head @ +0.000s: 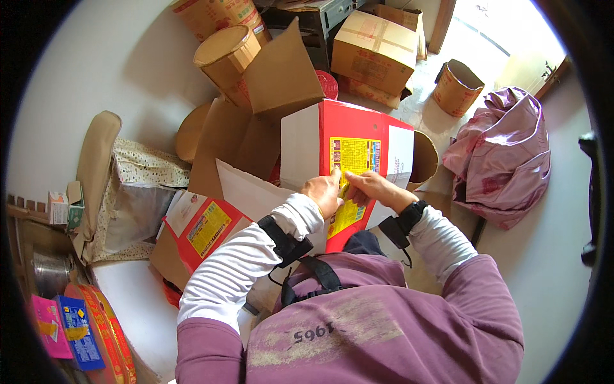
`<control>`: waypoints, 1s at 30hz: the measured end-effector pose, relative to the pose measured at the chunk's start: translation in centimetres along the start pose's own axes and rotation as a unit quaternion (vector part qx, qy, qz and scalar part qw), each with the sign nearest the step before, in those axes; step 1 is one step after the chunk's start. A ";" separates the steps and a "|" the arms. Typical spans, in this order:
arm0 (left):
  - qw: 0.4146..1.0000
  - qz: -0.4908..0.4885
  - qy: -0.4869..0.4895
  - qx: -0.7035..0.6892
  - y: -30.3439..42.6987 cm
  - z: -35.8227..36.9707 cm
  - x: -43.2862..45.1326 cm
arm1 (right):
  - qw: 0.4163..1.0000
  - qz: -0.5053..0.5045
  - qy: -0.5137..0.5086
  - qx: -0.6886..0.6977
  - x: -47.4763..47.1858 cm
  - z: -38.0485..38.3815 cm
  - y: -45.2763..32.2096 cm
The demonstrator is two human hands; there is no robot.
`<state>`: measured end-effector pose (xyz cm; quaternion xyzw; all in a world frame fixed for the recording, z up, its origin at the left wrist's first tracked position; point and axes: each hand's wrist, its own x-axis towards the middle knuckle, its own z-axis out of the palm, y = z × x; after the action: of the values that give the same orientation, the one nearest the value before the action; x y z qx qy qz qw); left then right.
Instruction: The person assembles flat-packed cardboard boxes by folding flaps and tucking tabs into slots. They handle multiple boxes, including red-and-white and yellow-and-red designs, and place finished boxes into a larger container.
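Note:
A red and white cardboard box with a yellow printed label stands tilted in front of me. My left hand is at the label's left side, index finger extended onto the printed face. Close beside it, my right hand touches the label with its fingertips, the fingers partly bent. Neither hand is seen gripping anything, though the undersides of the fingers are hidden. Left of the box, a large open brown carton has its flaps raised. A second red box with a yellow label lies beside my left forearm.
Round cardboard drums stand at the upper left, and a taped carton rests at the top. Another open drum is near the doorway. Purple fabric is heaped at right. Coloured packets lie at lower left.

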<state>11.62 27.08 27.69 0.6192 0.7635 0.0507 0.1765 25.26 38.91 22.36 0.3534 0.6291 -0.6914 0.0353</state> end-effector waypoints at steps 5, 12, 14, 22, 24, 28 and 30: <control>0.994 -0.004 -0.072 0.085 1.1 -0.2 0.8 | 0.973 -0.055 0.204 -0.090 0.2 -2.5 2.0; 0.977 -0.039 -0.110 0.179 3.2 0.6 2.6 | 0.849 -0.308 0.235 -0.360 1.0 -3.0 -5.3; 0.963 -0.034 -0.129 0.236 3.7 1.1 3.0 | 0.841 -0.190 0.158 -0.481 1.1 -2.4 -8.2; 0.971 0.078 -0.092 0.207 3.4 1.7 0.8 | 0.887 0.062 -0.086 -0.449 2.0 0.3 -12.6; 0.970 0.093 -0.091 0.205 3.5 1.5 0.2 | 0.882 0.075 -0.114 -0.452 2.3 0.4 -12.7; 0.955 0.153 -0.126 0.222 4.4 0.7 -0.3 | 0.879 0.066 -0.122 -0.457 2.9 0.4 -12.6; 0.948 0.175 -0.135 0.228 4.8 0.2 -0.5 | 0.882 0.063 -0.120 -0.450 3.1 0.2 -12.4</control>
<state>16.27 27.69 29.02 0.7680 0.6032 -0.1783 0.1205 16.72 42.48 31.21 0.2523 0.8401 -0.3672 0.3095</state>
